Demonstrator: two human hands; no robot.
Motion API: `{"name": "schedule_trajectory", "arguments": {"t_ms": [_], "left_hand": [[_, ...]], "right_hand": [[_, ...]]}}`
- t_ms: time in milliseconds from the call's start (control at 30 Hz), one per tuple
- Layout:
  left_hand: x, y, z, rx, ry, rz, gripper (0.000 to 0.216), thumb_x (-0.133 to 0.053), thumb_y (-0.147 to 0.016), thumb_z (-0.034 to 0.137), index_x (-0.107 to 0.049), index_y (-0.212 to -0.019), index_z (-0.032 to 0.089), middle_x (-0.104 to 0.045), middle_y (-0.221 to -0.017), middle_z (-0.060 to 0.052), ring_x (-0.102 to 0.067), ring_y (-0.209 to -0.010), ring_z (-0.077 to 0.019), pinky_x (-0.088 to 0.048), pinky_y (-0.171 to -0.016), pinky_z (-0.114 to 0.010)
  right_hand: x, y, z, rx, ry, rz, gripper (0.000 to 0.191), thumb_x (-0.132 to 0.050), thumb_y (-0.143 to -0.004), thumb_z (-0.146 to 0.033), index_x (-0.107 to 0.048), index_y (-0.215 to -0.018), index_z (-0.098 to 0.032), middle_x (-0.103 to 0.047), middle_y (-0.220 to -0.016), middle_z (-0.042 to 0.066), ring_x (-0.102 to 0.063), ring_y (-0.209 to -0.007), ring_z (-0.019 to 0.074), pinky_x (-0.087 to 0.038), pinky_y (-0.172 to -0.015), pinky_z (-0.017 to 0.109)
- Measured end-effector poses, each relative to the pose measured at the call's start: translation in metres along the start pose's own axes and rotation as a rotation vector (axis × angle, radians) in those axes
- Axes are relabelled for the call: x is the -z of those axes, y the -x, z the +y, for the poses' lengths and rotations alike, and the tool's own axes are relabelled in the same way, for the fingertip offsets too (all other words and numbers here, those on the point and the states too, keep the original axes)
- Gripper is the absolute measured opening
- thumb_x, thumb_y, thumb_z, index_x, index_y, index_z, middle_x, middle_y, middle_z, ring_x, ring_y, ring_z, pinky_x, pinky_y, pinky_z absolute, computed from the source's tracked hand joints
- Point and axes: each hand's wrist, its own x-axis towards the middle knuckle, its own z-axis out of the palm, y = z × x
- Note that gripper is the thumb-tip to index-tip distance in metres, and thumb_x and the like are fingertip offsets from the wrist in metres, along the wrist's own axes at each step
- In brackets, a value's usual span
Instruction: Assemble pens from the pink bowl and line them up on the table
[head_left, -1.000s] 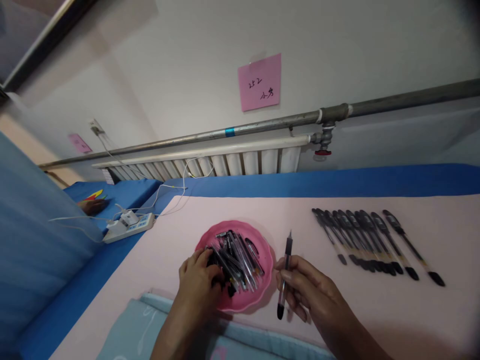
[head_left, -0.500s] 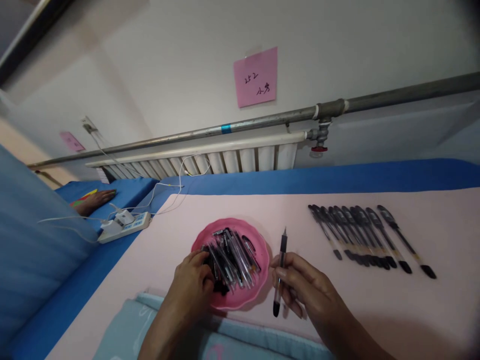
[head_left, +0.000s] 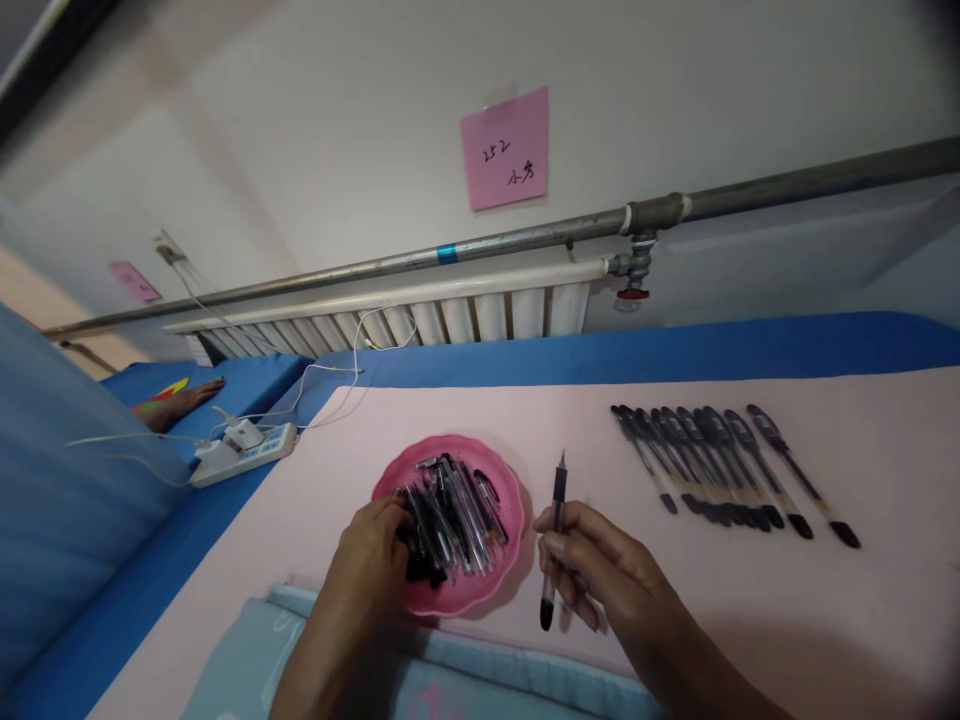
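Observation:
My right hand (head_left: 600, 560) pinches an uncapped gel pen (head_left: 553, 540) upright, its tip pointing up and its dark end down. Just left of it a pink scalloped plate (head_left: 514, 480) holds a pile of loose clear and black pen parts (head_left: 454, 520). The fingers of my left hand (head_left: 371, 560) curl over the plate's left rim into that pile; their tips, and anything between them, are hidden. Over to the right, several capped black pens (head_left: 720, 465) lie side by side in a slanted row.
A pink sheet (head_left: 315, 520) covers the blue table. A folded light-blue cloth (head_left: 495, 675) lies along the near edge. To the left sit a white power strip (head_left: 247, 455) with plugs and cables, and another person's hand (head_left: 187, 402). Behind are a radiator (head_left: 465, 320) and a pipe (head_left: 375, 268).
The whole view has shifted slightly. My left hand has moved a little among the pen parts at the plate's left. The right hand still holds the gel pen upright.

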Motion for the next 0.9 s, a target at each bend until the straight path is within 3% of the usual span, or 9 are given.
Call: {"name": "schedule_trajectory", "arguments": {"t_ms": [167, 300, 367, 467, 533, 600, 667, 900], "left_hand": [[0.001, -0.001, 0.001, -0.018, 0.018, 0.01, 0.031, -0.042, -0.063, 0.001, -0.063, -0.076, 0.018, -0.067, -0.098, -0.005, -0.056, -0.101, -0.0185, -0.037, -0.093, -0.03], [0.007, -0.002, -0.002, 0.076, 0.092, 0.061, 0.03, -0.04, -0.068, 0.002, -0.064, -0.075, 0.018, -0.068, -0.08, -0.003, -0.06, -0.081, -0.0162, -0.042, -0.078, -0.028], [0.006, -0.003, -0.004, 0.079, 0.131, 0.187, 0.031, -0.039, -0.075, 0.005, -0.065, -0.084, 0.018, -0.069, -0.089, -0.004, -0.06, -0.085, -0.016, -0.043, -0.081, -0.028], [-0.005, -0.005, -0.001, 0.005, 0.078, 0.327, 0.03, -0.039, -0.084, 0.016, -0.065, -0.1, 0.018, -0.066, -0.112, -0.007, -0.056, -0.107, -0.0197, -0.034, -0.101, -0.037], [-0.015, -0.005, 0.008, -0.029, 0.018, 0.292, 0.032, -0.042, -0.084, 0.022, -0.064, -0.108, 0.017, -0.062, -0.12, -0.009, -0.051, -0.116, -0.0229, -0.028, -0.106, -0.042], [-0.024, -0.004, 0.021, -0.035, -0.013, 0.18, 0.038, -0.045, -0.083, 0.026, -0.062, -0.115, 0.014, -0.057, -0.128, -0.012, -0.049, -0.119, -0.0258, -0.032, -0.104, -0.04], [-0.031, -0.001, 0.035, 0.039, -0.045, 0.077, 0.045, -0.046, -0.082, 0.028, -0.057, -0.122, 0.009, -0.055, -0.13, -0.015, -0.046, -0.121, -0.0296, -0.033, -0.103, -0.042], [-0.047, 0.005, 0.061, 0.074, -0.008, -0.016, 0.046, -0.044, -0.082, 0.025, -0.057, -0.123, 0.009, -0.053, -0.131, -0.016, -0.041, -0.125, -0.0333, -0.028, -0.107, -0.045]], "right_hand": [[0.001, -0.001, 0.003, -0.008, 0.001, 0.003, 0.024, -0.052, -0.078, -0.043, -0.055, -0.081, -0.019, -0.048, -0.053, -0.005, -0.04, -0.044, 0.009, -0.028, -0.037, 0.019], [0.001, -0.002, 0.003, -0.015, 0.015, 0.01, 0.024, -0.052, -0.078, -0.043, -0.055, -0.082, -0.019, -0.047, -0.052, -0.005, -0.039, -0.044, 0.009, -0.028, -0.037, 0.019], [0.0, -0.002, 0.003, -0.009, 0.018, 0.015, 0.026, -0.052, -0.078, -0.044, -0.056, -0.081, -0.019, -0.048, -0.053, -0.004, -0.04, -0.044, 0.0093, -0.028, -0.037, 0.019], [0.001, -0.003, 0.005, -0.008, 0.032, 0.01, 0.028, -0.052, -0.077, -0.046, -0.056, -0.082, -0.019, -0.048, -0.054, -0.004, -0.039, -0.044, 0.0091, -0.027, -0.036, 0.019], [0.002, -0.003, 0.006, -0.014, 0.064, 0.013, 0.029, -0.052, -0.077, -0.047, -0.056, -0.082, -0.019, -0.047, -0.053, -0.004, -0.039, -0.045, 0.0095, -0.028, -0.037, 0.02], [0.003, -0.003, 0.007, -0.018, 0.087, 0.017, 0.03, -0.052, -0.077, -0.05, -0.056, -0.08, -0.02, -0.046, -0.053, -0.004, -0.039, -0.046, 0.0101, -0.028, -0.038, 0.02], [0.003, -0.003, 0.007, -0.02, 0.102, 0.013, 0.031, -0.052, -0.077, -0.052, -0.055, -0.076, -0.021, -0.046, -0.053, -0.004, -0.04, -0.046, 0.0104, -0.029, -0.038, 0.021], [0.002, -0.003, 0.007, -0.034, 0.098, 0.004, 0.038, -0.052, -0.076, -0.058, -0.057, -0.082, -0.021, -0.041, -0.053, -0.005, -0.041, -0.048, 0.0116, -0.028, -0.04, 0.022]]}}
